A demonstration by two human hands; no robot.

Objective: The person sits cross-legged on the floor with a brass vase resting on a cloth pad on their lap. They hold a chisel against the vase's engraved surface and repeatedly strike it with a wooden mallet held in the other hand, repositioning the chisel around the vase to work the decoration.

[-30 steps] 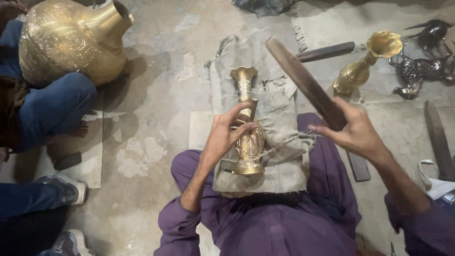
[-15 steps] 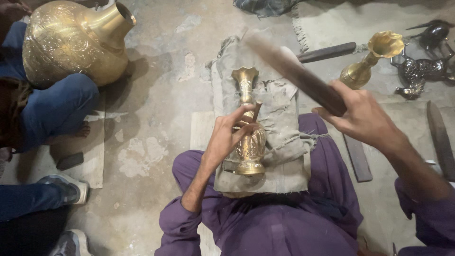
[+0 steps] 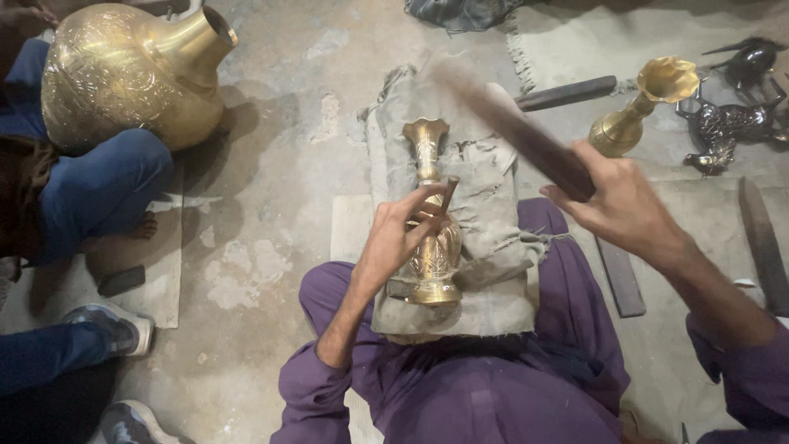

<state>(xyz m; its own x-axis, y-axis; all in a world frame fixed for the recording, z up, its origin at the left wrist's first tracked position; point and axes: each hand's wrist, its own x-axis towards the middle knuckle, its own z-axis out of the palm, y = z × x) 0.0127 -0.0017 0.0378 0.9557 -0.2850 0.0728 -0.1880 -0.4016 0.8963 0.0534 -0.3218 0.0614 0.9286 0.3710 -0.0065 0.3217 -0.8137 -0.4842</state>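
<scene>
Right hand point(image 3: 620, 201) clenched round a dark wooden bat point(image 3: 514, 127), raised and motion-blurred above the lap; left hand point(image 3: 394, 238) pinches a small chisel point(image 3: 448, 191) against the neck of a brass vase point(image 3: 433, 222) lying on a grey cloth point(image 3: 485, 214) across the knees. Surface: bare, stained concrete floor point(image 3: 279, 164). Count: two slim brass vases, second point(image 3: 637, 111) lying right; one large brass pot point(image 3: 127, 74) beside another person's blue-trousered knee point(image 3: 99, 189).

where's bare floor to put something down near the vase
Bare concrete lies between the big brass pot and the cloth under the vase. The right is crowded: a second vase, dark figurines and flat bars.
</scene>
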